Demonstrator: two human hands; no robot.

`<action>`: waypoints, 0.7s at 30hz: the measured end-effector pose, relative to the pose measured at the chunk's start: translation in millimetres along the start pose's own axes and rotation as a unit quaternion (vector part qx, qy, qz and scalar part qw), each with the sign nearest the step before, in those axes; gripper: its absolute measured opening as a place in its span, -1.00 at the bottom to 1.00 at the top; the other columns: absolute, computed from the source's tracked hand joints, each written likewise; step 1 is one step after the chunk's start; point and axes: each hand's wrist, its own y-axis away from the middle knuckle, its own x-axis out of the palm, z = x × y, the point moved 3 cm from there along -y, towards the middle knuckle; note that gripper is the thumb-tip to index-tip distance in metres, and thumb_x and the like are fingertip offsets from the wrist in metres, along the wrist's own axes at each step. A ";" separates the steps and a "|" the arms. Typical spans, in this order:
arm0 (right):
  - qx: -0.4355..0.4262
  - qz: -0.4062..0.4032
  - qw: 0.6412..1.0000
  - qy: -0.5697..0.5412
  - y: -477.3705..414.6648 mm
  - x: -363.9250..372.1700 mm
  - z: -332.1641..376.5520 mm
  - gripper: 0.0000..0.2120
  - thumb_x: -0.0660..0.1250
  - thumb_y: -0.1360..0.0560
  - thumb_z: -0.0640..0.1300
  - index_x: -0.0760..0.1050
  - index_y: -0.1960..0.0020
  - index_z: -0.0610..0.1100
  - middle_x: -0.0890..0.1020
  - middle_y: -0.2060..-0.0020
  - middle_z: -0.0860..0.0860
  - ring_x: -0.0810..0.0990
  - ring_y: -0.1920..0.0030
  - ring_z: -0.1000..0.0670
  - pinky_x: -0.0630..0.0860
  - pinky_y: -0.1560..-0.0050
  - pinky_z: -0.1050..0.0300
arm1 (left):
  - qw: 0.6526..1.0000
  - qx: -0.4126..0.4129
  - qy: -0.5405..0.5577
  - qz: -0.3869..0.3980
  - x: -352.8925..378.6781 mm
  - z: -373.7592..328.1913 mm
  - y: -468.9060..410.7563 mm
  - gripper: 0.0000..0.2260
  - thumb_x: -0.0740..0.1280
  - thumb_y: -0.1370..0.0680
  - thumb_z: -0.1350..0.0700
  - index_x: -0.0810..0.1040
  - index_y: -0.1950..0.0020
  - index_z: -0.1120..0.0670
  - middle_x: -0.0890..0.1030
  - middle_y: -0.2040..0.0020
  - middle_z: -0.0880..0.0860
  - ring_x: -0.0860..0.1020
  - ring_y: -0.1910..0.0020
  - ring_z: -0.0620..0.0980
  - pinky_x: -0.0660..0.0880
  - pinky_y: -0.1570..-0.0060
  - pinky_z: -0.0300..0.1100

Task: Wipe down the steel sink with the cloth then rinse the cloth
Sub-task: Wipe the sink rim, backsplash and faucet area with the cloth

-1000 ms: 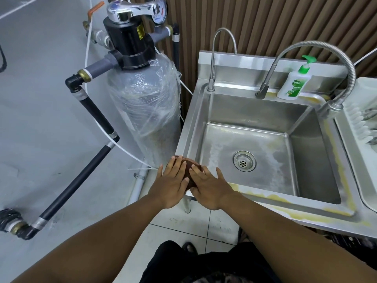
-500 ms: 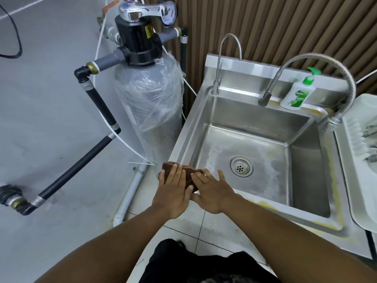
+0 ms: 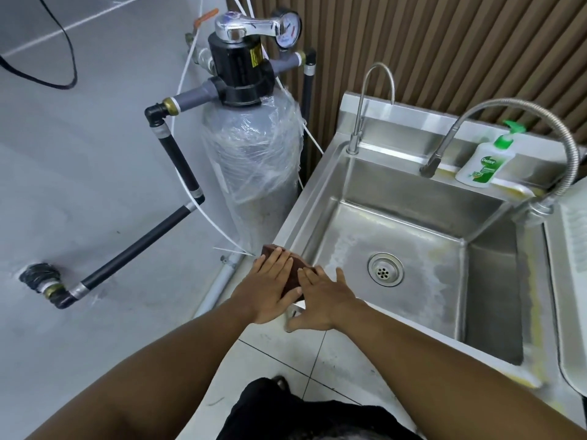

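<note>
A folded brown cloth (image 3: 295,265) lies on the front-left corner of the steel sink (image 3: 317,198). My left hand (image 3: 270,287) lies flat on the cloth with its fingers spread. My right hand (image 3: 324,300) also presses flat on the cloth's right side, its thumb hanging over the sink's front rim. The basin is dry, streaked with whitish and yellowish residue around the drain (image 3: 385,268). Most of the cloth is hidden under both hands.
A thin gooseneck tap (image 3: 365,100) and a flexible steel hose tap (image 3: 540,122) stand at the back rim beside a green-capped soap bottle (image 3: 484,161). A plastic-wrapped filter tank (image 3: 251,166) with black pipes stands left of the sink. A white dish rack (image 3: 568,274) adjoins on the right.
Both hands have stayed on the cloth at the sink's front-left corner, sliding it slightly left along the rim. The view has shifted so the sink sits further right.
</note>
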 end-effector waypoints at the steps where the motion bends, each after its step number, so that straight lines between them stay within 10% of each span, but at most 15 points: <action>1: 0.001 0.004 1.000 0.001 -1.5 -0.9 2.1 0.16 0.24 -0.32 0.50 -0.18 -0.63 -0.10 -0.07 -0.63 0.00 -0.21 -0.61 -0.07 -0.27 -0.51 -0.36 | 1.000 0.007 -0.002 0.009 -2.5 5.3 -2.7 -0.05 -0.45 -0.44 -0.45 -0.09 -0.64 0.12 -0.11 -0.65 0.07 -0.26 -0.60 -0.02 -0.25 -0.56 0.02; 9: 0.017 -0.006 1.000 -0.021 -9.3 1.1 6.2 0.22 0.27 -0.29 0.53 -0.22 -0.63 -0.10 -0.08 -0.63 0.00 -0.19 -0.61 -0.07 -0.27 -0.50 -0.38 | 0.990 0.083 -0.060 0.093 -16.3 27.2 -29.3 0.29 0.18 -0.19 -0.64 -0.28 -0.62 0.10 -0.32 -0.62 0.02 -0.42 -0.55 -0.03 -0.27 -0.55 0.06; 21: 0.017 -0.011 1.000 -0.020 -1.9 4.9 4.4 0.30 0.35 -0.23 0.52 -0.22 -0.63 -0.12 -0.02 -0.63 -0.03 -0.18 -0.61 -0.09 -0.30 -0.49 -0.37 | 0.999 0.019 -0.029 0.039 1.2 9.3 -6.7 0.20 0.21 -0.29 -0.55 -0.23 -0.62 0.15 -0.24 -0.64 0.08 -0.41 -0.55 0.02 -0.30 -0.54 0.13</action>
